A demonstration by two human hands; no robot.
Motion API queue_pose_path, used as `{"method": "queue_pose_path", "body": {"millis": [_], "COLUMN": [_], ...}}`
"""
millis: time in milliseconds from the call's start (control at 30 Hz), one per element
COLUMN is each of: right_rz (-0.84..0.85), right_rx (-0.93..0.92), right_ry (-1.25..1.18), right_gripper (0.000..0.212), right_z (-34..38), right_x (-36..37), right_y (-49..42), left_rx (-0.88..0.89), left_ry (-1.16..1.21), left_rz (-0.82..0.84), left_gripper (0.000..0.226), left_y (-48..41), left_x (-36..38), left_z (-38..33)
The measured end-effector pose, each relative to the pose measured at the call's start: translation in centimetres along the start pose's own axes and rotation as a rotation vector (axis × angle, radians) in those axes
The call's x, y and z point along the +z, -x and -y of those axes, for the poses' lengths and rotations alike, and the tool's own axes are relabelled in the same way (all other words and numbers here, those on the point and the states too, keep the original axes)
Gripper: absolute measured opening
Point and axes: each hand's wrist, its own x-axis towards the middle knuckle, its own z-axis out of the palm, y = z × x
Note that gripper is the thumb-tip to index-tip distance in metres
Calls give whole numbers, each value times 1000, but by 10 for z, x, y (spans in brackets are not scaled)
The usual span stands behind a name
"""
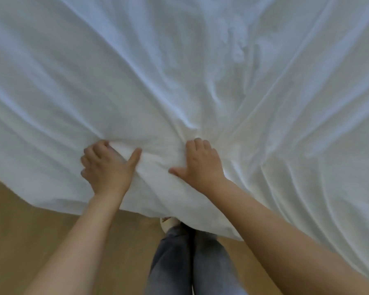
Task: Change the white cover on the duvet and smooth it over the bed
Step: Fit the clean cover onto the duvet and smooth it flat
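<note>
Closest to cam: person's legs in grey-blue jeans [179, 262], standing right at near edge of white cover [179, 71]. Toe of a light shoe [168, 223] pokes out just under that edge. Tan floor [30, 220] shows below and left of cover's hem.

Both bare forearms reach fwd onto cover.

Left hand [107, 167] sits close to cover's near edge. Fingers curled down into fabric, thumb out sideways, bunched fold caught btwn thumb and fingers, so it's grasping cover.

Right hand [200, 165] is just beside it, w/ a ridge of cloth btwn the two. Fingers bent, tips dug into cover, thumb stretched toward left hand, also grasping cover.

Cover's near edge hangs over floor, flap drooping in front of legs. Creases fan out from both hands, strongest diagonals running up-right.

Further out cover fills whole view, rumpled, lumpy patch upper mid-right. Can't tell if duvet is inside.
</note>
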Motion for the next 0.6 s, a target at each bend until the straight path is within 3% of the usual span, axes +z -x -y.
{"method": "queue_pose_path", "body": {"millis": [67,133,233,333,400,533,600], "right_rz": [22,80,130,151,154,98,77], "right_rx": [-10,-46,-98,-143,-212,-377,-437], "right_ry": [32,48,16,-93,-152,-234,-207], "right_gripper": [44,31,21,33,29,10,18], "right_z": [9,16,29,51,72,116,135], "right_x": [3,5,2,-8,-18,-38,-41], "right_y": [-14,-24,-31,-36,-42,-63,-73], "left_rx": [-354,-555,-339,-161,-96,-313,-392], "left_ry": [276,531,604,576,511,582,596], "left_rz": [74,169,138,110,50,-224,-189], "left_gripper": [89,75,41,44,49,48,47], "left_y": [-2,-3,1,2,4,-4,-13], "left_x": [-1,3,3,-10,-24,-54,-58], "left_z": [8,13,17,25,41,100,111]}}
